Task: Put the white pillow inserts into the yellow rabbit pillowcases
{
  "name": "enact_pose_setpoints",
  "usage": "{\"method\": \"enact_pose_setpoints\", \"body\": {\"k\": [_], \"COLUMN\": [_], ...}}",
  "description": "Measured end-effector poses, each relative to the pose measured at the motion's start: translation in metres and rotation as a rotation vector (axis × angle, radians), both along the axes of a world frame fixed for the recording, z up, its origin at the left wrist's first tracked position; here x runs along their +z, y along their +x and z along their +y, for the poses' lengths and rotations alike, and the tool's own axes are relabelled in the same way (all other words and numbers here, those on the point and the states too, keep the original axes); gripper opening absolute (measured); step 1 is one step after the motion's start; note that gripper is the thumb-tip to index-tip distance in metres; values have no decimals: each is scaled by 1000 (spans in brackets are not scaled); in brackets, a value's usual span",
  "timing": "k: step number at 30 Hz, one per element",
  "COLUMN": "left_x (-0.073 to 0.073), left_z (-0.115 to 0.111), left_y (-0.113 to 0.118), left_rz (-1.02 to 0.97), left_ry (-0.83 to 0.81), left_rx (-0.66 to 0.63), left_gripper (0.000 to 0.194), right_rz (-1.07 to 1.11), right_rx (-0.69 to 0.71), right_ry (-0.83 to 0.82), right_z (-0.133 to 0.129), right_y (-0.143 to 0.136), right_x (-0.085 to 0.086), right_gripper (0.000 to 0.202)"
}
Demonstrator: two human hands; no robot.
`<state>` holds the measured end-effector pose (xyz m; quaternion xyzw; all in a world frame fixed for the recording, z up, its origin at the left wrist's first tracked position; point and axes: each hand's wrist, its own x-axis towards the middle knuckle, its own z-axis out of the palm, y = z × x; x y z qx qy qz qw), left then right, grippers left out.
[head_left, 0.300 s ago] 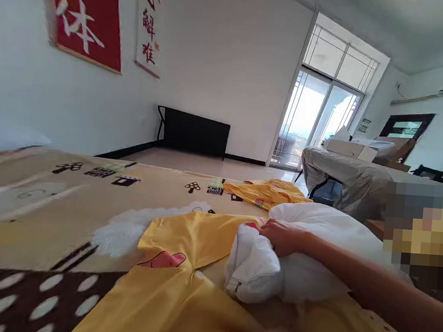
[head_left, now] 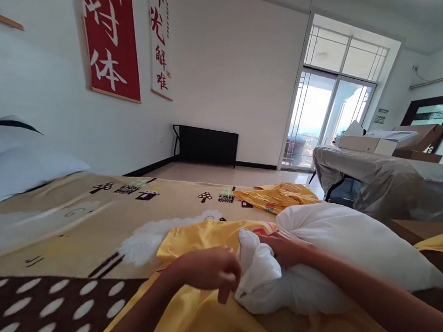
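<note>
A soft white pillow (head_left: 334, 229) lies on the right of the bed, its near end bunched up into a folded corner. My right hand (head_left: 286, 247) is closed around that bunched end, the fingertips partly hidden behind it. Just left of the corner is my left hand (head_left: 210, 269), with bent fingers somewhat apart and nothing visible in them. It hovers over a shiny yellow pillowcase (head_left: 197, 232) with a pink print, which spreads beneath both hands and under part of the pillow.
A beige patterned bed sheet (head_left: 174, 195) with a brown spotted band covers the bed. Another yellow cloth (head_left: 283, 195) lies near the far edge. White pillows (head_left: 27, 167) are at the left. Beyond stand a plastic-covered table (head_left: 373, 171) with boxes and a black panel (head_left: 207, 146).
My left hand has come up from the bottom edge to beside the pillow's corner. My right hand keeps its hold. The view has tilted and shifted left.
</note>
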<state>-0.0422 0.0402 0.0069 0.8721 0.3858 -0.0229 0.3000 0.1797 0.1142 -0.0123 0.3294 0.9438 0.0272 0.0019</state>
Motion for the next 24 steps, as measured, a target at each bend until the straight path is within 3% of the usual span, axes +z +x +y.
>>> {"method": "enact_pose_setpoints", "body": {"k": [1,2,6,10,13,17,19,24], "left_x": [-4,-12,-64,-117,-141,-149,-144,-120], "left_z": [16,33,84,104,108,110,112,119], "left_y": [-10,-16,-13,5,10,5,-2,-24], "left_rz": [81,127,170,144,81,-80,-186,-461], "left_ry": [71,107,124,232,339,394,393,424], "left_rx": [172,241,276,304,395,526,583,748], "left_gripper": [23,21,31,43,39,20,12,16], "right_rz": [-23,-53,-167,-215,-256,-298,-327,-445], "right_rx": [11,20,11,-34,-99,-106,-64,1], "right_ry": [8,25,134,252,275,236,191,51], "right_z": [-2,-5,-17,-25,-31,-40,-42,-42], "right_y": [1,2,6,14,12,-16,-37,-85], "right_x": [0,1,16,42,59,60,51,18], "right_gripper": [23,20,12,17,18,16,15,21]}}
